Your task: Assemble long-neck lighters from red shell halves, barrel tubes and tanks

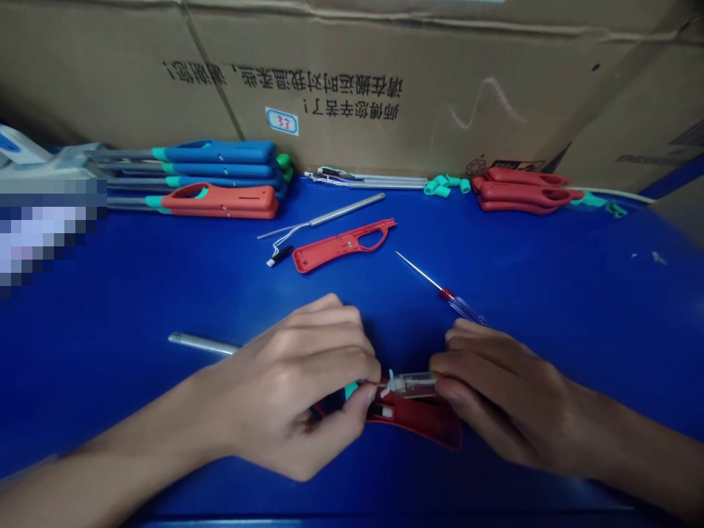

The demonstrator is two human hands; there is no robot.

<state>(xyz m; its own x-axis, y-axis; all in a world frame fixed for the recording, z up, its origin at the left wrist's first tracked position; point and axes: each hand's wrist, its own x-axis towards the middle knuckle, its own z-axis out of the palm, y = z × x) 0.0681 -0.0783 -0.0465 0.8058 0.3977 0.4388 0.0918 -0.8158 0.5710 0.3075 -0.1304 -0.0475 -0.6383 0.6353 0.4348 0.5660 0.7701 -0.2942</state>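
My right hand point(495, 396) is closed on the end of a small clear fuel tank point(416, 385) with a pale valve fitting at its left end. Fingertips of my left hand point(308, 381) pinch a thin tube point(380, 384) close to that fitting. Beneath both hands lies a red lighter shell half point(429, 420), with a black and white part point(385, 412) inside it. A bit of green trigger shows behind the left fingers, which hide much of the shell. From under the left hand a metal lighter barrel point(202, 342) sticks out leftward.
Beyond the hands lie a screwdriver point(443, 290), a red shell half point(341, 246) and a metal rod with wires point(346, 210). Assembled blue lighters point(220, 152), an orange-red lighter point(220, 202), green caps point(445, 184) and stacked red shells point(522, 192) line the cardboard box point(341, 44).
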